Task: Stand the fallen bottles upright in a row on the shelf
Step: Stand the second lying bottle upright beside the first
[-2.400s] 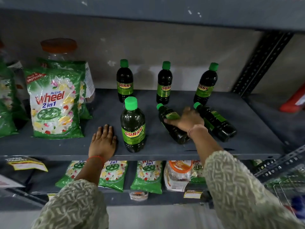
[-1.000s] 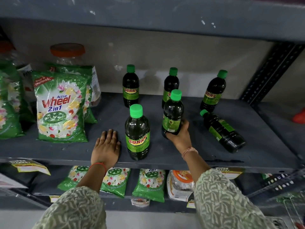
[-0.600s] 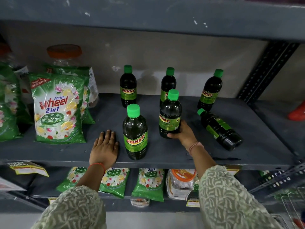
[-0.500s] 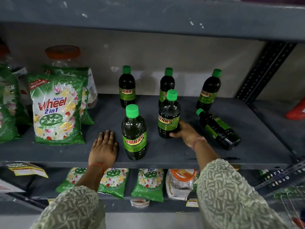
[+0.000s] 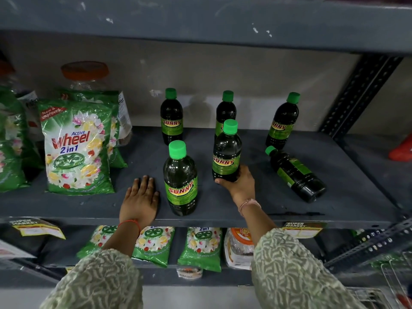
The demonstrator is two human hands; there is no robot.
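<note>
Head view: grey metal shelf (image 5: 133,204) against a pale wall, stocked with dark green-capped bottles. Right hand (image 5: 242,185) wrapped around the base of an upright bottle (image 5: 227,152), thumb at its front. Left hand (image 5: 140,198) flat and open, palm down on the shelf, just left of another standing bottle (image 5: 180,179). Right of the gripping hand, one fallen bottle (image 5: 295,175) on its side, cap toward the wall. Beyond both hands, three upright bottles (image 5: 171,118) in a back row. Far left of the resting hand, detergent packs (image 5: 75,148).
</note>
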